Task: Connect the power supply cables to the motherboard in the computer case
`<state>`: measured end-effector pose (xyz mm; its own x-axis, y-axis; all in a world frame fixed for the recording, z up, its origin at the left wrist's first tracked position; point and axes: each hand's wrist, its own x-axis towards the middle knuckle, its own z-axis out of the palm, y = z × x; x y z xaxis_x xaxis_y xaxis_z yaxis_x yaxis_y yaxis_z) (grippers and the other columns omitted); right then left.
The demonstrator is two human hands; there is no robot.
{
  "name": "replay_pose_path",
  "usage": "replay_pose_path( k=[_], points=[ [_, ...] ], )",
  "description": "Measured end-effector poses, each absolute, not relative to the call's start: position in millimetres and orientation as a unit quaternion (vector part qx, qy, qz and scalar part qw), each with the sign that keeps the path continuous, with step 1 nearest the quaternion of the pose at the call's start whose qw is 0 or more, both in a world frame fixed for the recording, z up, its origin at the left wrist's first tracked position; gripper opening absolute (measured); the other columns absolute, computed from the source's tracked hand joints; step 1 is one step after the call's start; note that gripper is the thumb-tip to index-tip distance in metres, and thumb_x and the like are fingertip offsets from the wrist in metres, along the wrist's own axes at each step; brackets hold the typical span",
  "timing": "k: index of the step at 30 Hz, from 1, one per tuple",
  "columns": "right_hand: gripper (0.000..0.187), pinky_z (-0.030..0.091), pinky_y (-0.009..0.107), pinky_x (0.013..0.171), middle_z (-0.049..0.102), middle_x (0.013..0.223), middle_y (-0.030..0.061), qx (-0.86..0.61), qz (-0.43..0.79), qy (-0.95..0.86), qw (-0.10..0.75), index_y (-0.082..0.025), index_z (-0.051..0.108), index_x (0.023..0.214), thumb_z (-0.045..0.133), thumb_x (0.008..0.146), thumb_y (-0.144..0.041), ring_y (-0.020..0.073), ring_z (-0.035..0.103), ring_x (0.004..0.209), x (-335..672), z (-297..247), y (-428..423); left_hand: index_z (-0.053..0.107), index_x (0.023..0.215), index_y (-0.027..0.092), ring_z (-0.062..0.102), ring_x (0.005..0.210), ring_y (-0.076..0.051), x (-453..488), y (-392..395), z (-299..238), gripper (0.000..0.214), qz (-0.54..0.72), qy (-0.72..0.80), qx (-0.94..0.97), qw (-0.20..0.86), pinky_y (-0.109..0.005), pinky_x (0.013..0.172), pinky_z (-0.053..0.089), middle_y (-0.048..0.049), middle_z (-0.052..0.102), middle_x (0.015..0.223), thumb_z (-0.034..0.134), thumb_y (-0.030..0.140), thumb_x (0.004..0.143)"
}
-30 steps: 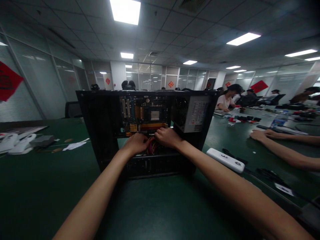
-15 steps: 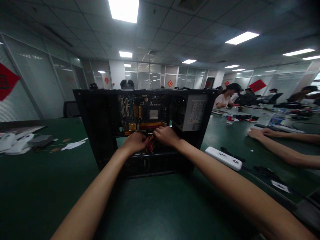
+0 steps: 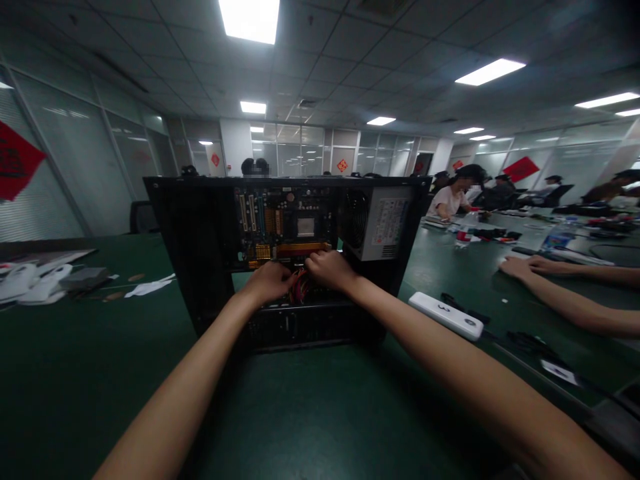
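An open black computer case [image 3: 195, 253] stands on the green table [image 3: 75, 373], its motherboard [image 3: 285, 230] and grey power supply [image 3: 383, 223] facing me. Both my hands reach inside, below the motherboard. My left hand [image 3: 270, 281] is closed around a bundle of red and coloured cables [image 3: 300, 288]. My right hand [image 3: 327, 269] is closed too, its fingers pressed on the same cables at the board's lower edge. What the fingertips pinch is hidden.
A white numbered bar [image 3: 446, 315] and black cables [image 3: 530, 343] lie to the right of the case. Another person's hands [image 3: 523, 267] rest on the table at right. White items and papers [image 3: 35, 283] sit at left. More people work at the far right.
Both hands stay at the cable bundle with only slight shifts. The view has drifted a little.
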<state>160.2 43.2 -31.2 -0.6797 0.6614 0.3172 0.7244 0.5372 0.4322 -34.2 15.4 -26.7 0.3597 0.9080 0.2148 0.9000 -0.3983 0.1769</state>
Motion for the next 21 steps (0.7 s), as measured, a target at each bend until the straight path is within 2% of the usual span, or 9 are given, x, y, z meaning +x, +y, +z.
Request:
replay_pose_path(
  k=[3, 10, 16, 21],
  points=[
    [0.031, 0.041, 0.033, 0.071, 0.067, 0.108, 0.022, -0.396, -0.268, -0.876, 0.057, -0.007, 0.064, 0.109, 0.038, 0.096, -0.014, 0.028, 0.064, 0.094, 160, -31, 44, 0.075, 0.085, 0.023, 0.067, 0.078, -0.021, -34, 19, -29, 0.049, 0.146, 0.548, 0.824, 0.013, -0.027, 0.064, 0.039, -0.0083, 0.073, 0.083, 0.039, 0.055, 0.094],
    [0.031, 0.043, 0.033, 0.066, 0.067, 0.106, 0.0207, -0.389, -0.279, -0.876, 0.053, -0.008, 0.064, 0.108, 0.035, 0.095, -0.012, 0.0287, 0.066, 0.093, 158, -34, 50, 0.075, 0.09, 0.02, 0.068, 0.085, -0.023, -32, 26, -31, 0.045, 0.163, 0.562, 0.811, -0.03, -0.028, 0.066, 0.041, -0.0104, 0.074, 0.088, 0.037, 0.043, 0.098],
    [0.031, 0.046, 0.034, 0.069, 0.069, 0.107, 0.0194, -0.416, -0.258, -0.869, 0.077, -0.01, 0.063, 0.109, 0.036, 0.096, -0.015, 0.0302, 0.067, 0.095, 157, -34, 51, 0.074, 0.094, 0.019, 0.069, 0.089, -0.023, -27, 31, -31, 0.04, 0.149, 0.562, 0.811, -0.059, -0.028, 0.073, 0.045, -0.0108, 0.074, 0.093, 0.041, 0.041, 0.098],
    [0.03, 0.048, 0.034, 0.074, 0.07, 0.108, 0.0195, -0.466, -0.205, -0.856, 0.092, -0.011, 0.063, 0.112, 0.038, 0.097, -0.02, 0.0279, 0.068, 0.096, 157, -29, 42, 0.072, 0.1, 0.021, 0.069, 0.093, -0.026, -24, 33, -32, 0.038, 0.131, 0.565, 0.81, -0.081, -0.031, 0.074, 0.048, -0.0109, 0.073, 0.098, 0.039, 0.039, 0.098]
  ],
)
